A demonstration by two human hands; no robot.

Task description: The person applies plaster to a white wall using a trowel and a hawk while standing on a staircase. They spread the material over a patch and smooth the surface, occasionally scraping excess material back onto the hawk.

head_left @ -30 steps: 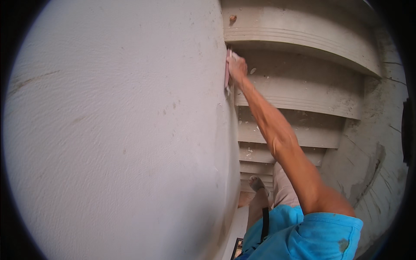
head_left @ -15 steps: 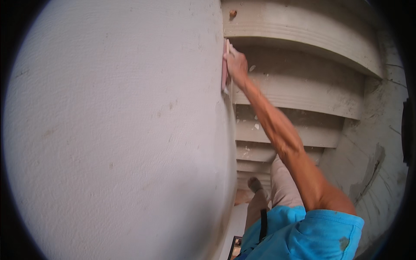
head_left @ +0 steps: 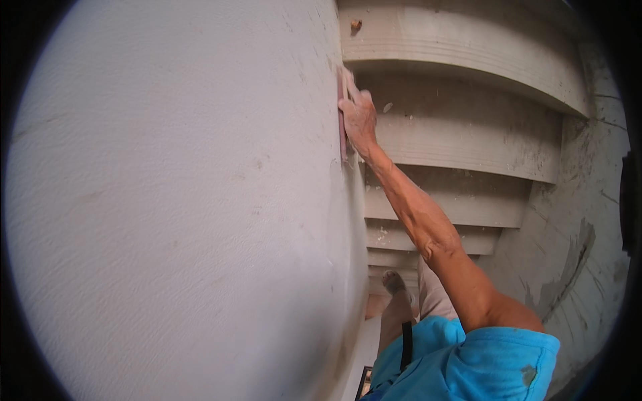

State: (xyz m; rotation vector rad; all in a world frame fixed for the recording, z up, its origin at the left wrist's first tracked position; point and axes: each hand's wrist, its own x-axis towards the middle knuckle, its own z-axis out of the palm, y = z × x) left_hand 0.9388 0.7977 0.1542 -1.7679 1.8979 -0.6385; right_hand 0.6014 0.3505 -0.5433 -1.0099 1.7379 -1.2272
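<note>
My right hand (head_left: 360, 120) is closed around a long, flat pinkish block with a pale back (head_left: 342, 117), which looks like a sanding block seen edge-on. The block lies upright along the right edge of the white wall (head_left: 194, 167), its flat face toward the surface. Fingers cover much of its back, and its working face is hidden against the wall. My bare right arm reaches up and left across the stairs. Nowhere in view is my left hand.
Concrete stair steps (head_left: 455, 137) run down beside the wall, with pale flakes on them. A small brownish lump (head_left: 356, 25) sits on the top step. To the right rises a stained grey wall (head_left: 568, 254). My foot (head_left: 393, 282) is on a lower step.
My right hand and the block have shifted slightly left and downward along the wall. The arm has followed, and the grip is kept.
</note>
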